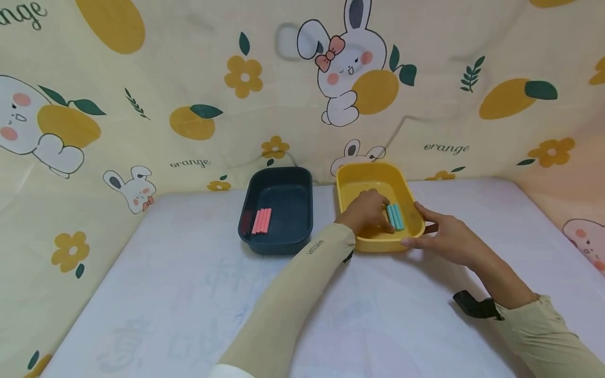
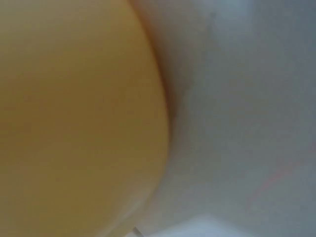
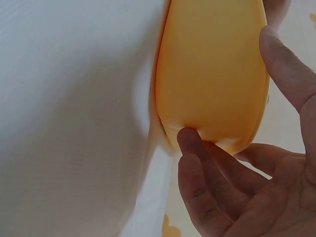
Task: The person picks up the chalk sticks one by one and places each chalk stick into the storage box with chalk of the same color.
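In the head view my left hand [image 1: 366,212] reaches down inside a yellow tray [image 1: 371,245]. Its thumb and a finger pinch at the two ends of the nearest of the teal chalk sticks [image 1: 395,217], which lie side by side near the tray's right wall. My right hand [image 1: 449,239] grips the tray's near right corner from outside, the thumb at the front rim and the other fingers along the right side. In the right wrist view that hand's fingers [image 3: 190,140] touch the outer wall. The left wrist view holds only blurred yellow wall and white table.
Left of the yellow tray stands a dark blue tray [image 1: 277,247], with several pink chalk sticks [image 1: 261,221] in a row by its left wall. Both trays are on a white-covered table [image 1: 189,294], close to a hanging printed cloth [image 1: 264,121] behind.
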### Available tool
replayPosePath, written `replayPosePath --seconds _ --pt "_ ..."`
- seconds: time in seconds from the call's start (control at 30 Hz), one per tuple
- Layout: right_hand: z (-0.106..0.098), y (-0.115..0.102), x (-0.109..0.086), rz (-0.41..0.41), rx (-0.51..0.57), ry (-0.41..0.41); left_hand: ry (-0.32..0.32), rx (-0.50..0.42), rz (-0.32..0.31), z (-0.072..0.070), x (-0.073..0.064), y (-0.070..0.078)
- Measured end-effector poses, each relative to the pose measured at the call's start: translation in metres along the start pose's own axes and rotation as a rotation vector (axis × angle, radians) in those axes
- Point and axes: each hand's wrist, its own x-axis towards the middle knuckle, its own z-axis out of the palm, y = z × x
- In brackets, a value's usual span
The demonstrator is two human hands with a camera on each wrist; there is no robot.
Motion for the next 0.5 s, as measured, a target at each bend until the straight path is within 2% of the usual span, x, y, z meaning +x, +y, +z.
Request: replayPosePath --seconds 0.13,0.3,0.5 --pt "0.0001 -0.0001 0.0017 0.004 0.0 -0.005 -0.006 0.053 0.014 0.001 -0.0009 -0.0013" --pt "-0.0011 0.0008 0.0009 0.009 -0.006 -0.007 -0.009 0.062 0.017 0.0025 0.0024 -0.0015" --pt "-0.0014 0.0017 0.0004 -0.001 -0.011 -0.002 0.009 -0.019 0.016 -0.0009 0.0054 -0.0002"
